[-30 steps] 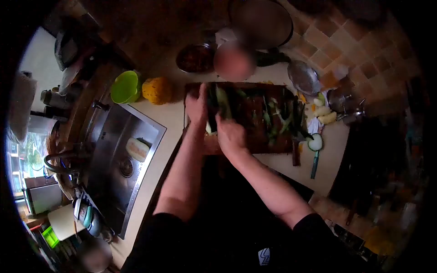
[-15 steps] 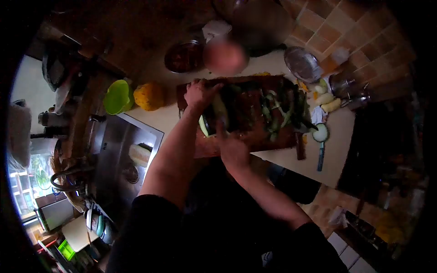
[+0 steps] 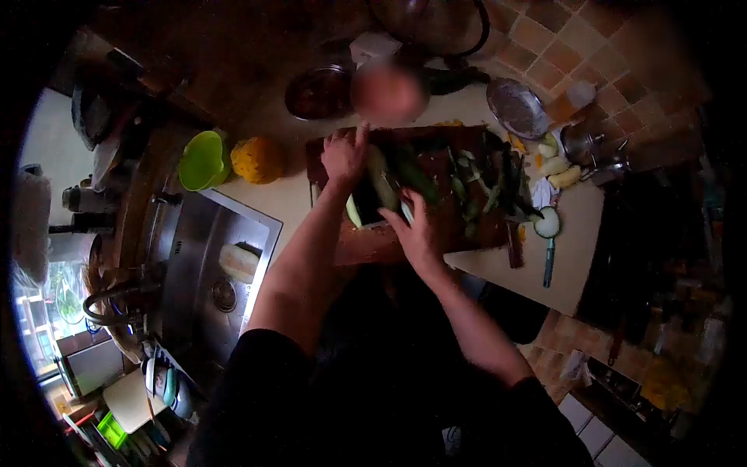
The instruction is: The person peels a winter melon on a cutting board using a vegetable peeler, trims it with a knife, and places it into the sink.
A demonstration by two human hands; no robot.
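A dark brown cutting board (image 3: 373,247) carries long green vegetable pieces and peelings (image 3: 490,183). My left hand (image 3: 342,158) is at the board's upper left, its fingers curled over and one digit sticking up; what lies under it is too dark to tell. My right hand (image 3: 419,237) has its thumb and fingers around the near end of a green vegetable piece (image 3: 416,180), where a pale cut face shows. Another long green piece (image 3: 380,175) lies between the hands. A pale strip (image 3: 354,212) shows near my left wrist.
A green bowl (image 3: 204,161) and an orange squash (image 3: 257,160) stand left of the board, above a sink (image 3: 261,222) holding a pale vegetable piece (image 3: 238,263). Behind are a dark bowl (image 3: 317,93) and metal bowl (image 3: 516,109). A peeler (image 3: 549,261) lies right.
My right hand has moved up and right, its thumb and fingers spreading around the vegetable piece. My left hand stays at the board's upper left. The view has shifted since the earliest frame.
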